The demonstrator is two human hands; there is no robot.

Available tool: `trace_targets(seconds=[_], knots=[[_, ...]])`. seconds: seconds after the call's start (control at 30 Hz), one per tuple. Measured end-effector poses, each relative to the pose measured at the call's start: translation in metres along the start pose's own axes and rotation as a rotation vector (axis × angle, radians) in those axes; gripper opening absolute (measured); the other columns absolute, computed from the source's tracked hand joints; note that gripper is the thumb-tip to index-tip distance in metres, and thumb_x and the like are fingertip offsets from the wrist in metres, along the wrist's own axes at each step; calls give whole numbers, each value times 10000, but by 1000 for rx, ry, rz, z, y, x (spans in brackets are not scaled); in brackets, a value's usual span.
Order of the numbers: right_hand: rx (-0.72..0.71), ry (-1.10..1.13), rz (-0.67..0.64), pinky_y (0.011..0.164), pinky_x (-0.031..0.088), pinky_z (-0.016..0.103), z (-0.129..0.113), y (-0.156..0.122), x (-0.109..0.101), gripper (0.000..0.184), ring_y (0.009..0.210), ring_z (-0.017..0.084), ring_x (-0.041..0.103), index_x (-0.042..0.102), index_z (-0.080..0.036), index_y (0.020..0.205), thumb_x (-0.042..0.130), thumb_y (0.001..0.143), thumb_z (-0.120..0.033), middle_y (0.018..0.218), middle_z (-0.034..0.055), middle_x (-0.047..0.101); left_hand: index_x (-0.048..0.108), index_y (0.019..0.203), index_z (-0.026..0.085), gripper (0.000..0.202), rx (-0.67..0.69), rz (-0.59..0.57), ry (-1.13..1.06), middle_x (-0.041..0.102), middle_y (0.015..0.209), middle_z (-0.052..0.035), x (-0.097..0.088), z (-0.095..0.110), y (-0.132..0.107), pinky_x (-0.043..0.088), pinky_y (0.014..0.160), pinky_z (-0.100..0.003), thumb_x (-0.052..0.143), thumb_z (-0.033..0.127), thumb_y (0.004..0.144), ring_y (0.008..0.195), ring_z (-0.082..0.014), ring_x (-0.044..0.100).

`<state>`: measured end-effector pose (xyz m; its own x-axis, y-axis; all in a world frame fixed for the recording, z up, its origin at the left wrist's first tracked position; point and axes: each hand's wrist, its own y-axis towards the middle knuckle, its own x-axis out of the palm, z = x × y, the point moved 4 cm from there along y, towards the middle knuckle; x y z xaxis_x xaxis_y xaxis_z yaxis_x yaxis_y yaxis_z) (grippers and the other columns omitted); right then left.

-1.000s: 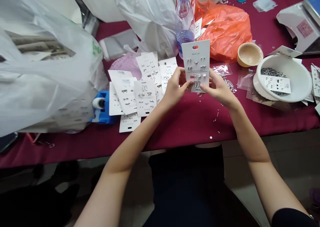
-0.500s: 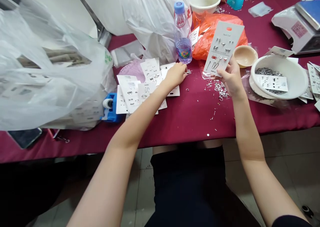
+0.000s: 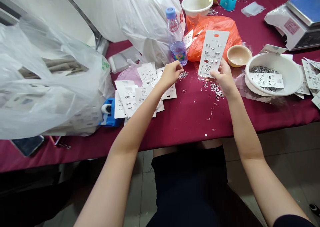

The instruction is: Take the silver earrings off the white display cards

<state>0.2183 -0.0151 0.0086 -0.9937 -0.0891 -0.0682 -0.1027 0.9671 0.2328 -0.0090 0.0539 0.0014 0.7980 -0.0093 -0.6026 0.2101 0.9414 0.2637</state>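
Note:
My right hand (image 3: 224,77) holds a white earring card (image 3: 213,53) upright by its lower edge, above a scatter of small metal earrings (image 3: 215,89) on the dark red tablecloth (image 3: 190,117). My left hand (image 3: 171,73) is closed in a pinch at a small heap of metal pieces (image 3: 183,75) next to the water bottle (image 3: 175,38). Under my left forearm lies a spread of filled earring cards (image 3: 136,90).
A white basin (image 3: 275,74) with metal pieces and a card sits at right, a small beige bowl (image 3: 238,55) beside it. An orange bag (image 3: 212,28), big clear plastic bags (image 3: 50,83), a blue tape dispenser (image 3: 109,112), a scale (image 3: 297,18) and a phone (image 3: 27,144) lie around.
One second ago both hands held the card in front of me. My left hand let go and moved to the heap by the bottle; my right hand carried the card rightward.

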Motion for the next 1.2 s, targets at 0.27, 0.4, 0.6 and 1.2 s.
trace_targets(seconds=[0.27,0.4,0.6,1.2], knots=[[-10,-30,-36,688,659,363,11,2,5,544,851,207,717,478,-264,1346,617,820,-238,1223,101,681,608,783,173,238,-79,-152,-400,716,844,-69,-17,22,-29,535,816,-312,768,344,821,804,-136,657],[-7,-22,-39,700,660,344,11,0,16,526,859,192,708,492,-267,1328,649,826,-249,1234,89,674,586,828,193,462,-82,-211,-569,693,810,-39,-15,30,-49,535,773,-281,800,597,759,771,-124,656],[27,17,-68,704,665,333,2,-11,39,466,827,176,703,510,-236,1250,640,806,-171,1199,85,683,590,860,216,516,-35,-170,-612,609,700,19,-12,38,-75,535,736,-266,800,668,726,709,-108,628],[-86,-36,-142,788,670,403,-2,-26,67,438,994,232,713,482,-265,1256,705,904,-399,1243,87,671,687,916,181,369,-45,-100,-675,747,933,-37,-12,45,-103,581,923,-323,809,510,804,935,-159,739]])
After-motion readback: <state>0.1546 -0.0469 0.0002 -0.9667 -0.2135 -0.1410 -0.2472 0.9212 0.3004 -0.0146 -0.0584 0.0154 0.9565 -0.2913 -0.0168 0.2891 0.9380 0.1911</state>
